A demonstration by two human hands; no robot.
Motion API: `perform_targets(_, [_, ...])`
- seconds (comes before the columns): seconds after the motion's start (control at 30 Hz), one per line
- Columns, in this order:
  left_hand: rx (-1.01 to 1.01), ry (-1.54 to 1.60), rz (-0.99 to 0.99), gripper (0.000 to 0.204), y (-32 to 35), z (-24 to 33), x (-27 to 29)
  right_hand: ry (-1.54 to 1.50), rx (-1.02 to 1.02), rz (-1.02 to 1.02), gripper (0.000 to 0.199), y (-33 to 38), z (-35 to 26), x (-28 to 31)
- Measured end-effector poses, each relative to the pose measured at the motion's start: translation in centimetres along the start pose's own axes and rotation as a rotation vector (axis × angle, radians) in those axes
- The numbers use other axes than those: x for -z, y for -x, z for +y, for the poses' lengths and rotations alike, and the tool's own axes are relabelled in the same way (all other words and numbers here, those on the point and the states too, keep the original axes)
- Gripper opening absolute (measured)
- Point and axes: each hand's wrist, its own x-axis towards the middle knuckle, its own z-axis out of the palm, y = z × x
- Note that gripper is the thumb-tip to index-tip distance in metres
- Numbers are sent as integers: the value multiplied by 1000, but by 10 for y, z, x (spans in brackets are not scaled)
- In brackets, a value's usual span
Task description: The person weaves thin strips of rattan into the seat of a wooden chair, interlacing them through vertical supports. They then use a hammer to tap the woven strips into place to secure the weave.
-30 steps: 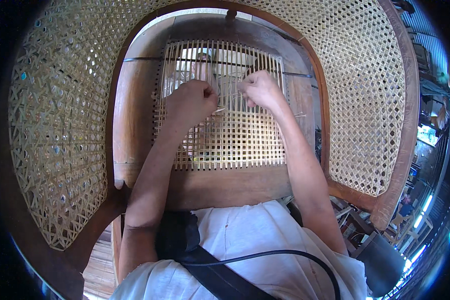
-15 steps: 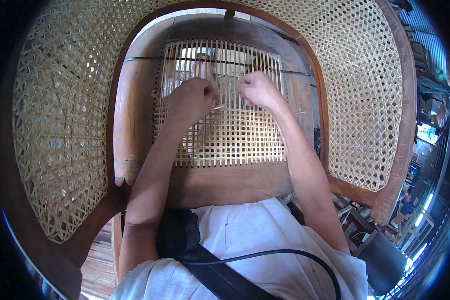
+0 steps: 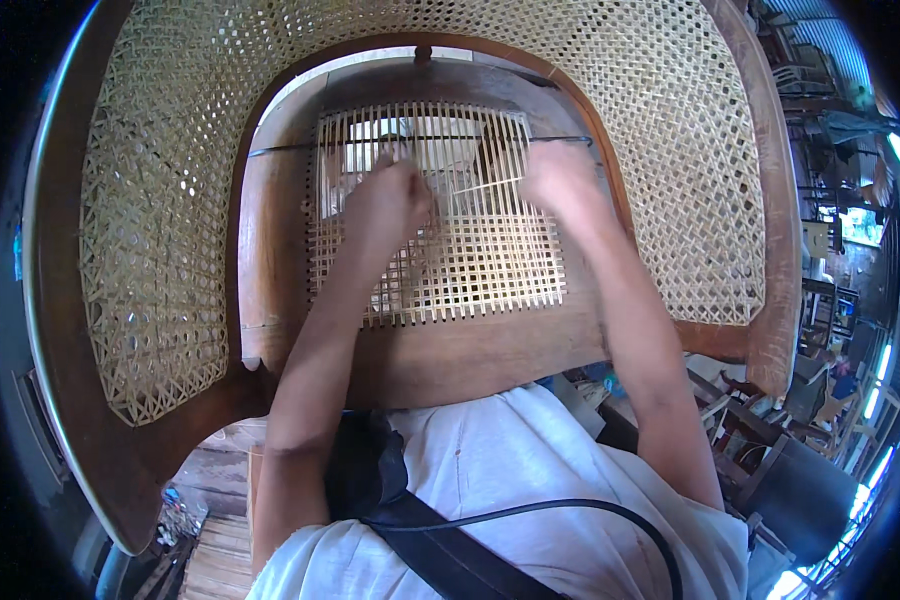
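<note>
A wooden armchair seat frame [image 3: 470, 360] carries a half-woven cane panel [image 3: 470, 265], with a closer grid in the near part and mostly lengthwise strands in the far part. Over the panel's left side, my left hand [image 3: 385, 200] is closed at the strands; its fingertips are partly hidden, so what it grips cannot be made out. My right hand [image 3: 562, 182], smeared by motion, is a closed fist above the panel's right edge. A pale cane strand [image 3: 488, 186] runs crosswise from it into the lengthwise strands. A dark thin rod [image 3: 290, 148] crosses the panel's far part.
Finished cane webbing [image 3: 155, 240] fills the chair's curved back and sides, with a wooden rim [image 3: 775, 240] around it. A black cable [image 3: 530, 505] and a dark strap [image 3: 460, 550] lie across my white shirt. Furniture pieces [image 3: 800, 490] stand at the right.
My right hand has moved right, away from the left hand, drawing out the strand now seen between them. The left hand stays over the panel. The view has shifted somewhat.
</note>
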Motion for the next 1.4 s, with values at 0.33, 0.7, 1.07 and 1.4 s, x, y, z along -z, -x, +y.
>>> perform_targets(0.33, [-44, 759, -466, 40, -36, -10, -28, -354, 294, 46, 19, 16, -5, 67])
perform_targets(0.7, [273, 526, -272, 32, -34, -39, -45, -679, 203, -371, 19, -51, -16, -34])
perform_targets(1.07, [315, 312, -309, 29, -38, -16, -17, -778, 34, -329, 25, -74, -33, -51])
perform_targets(1.4, [225, 143, -241, 29, -34, -14, -37, -858, 83, -257, 27, -66, -25, -58])
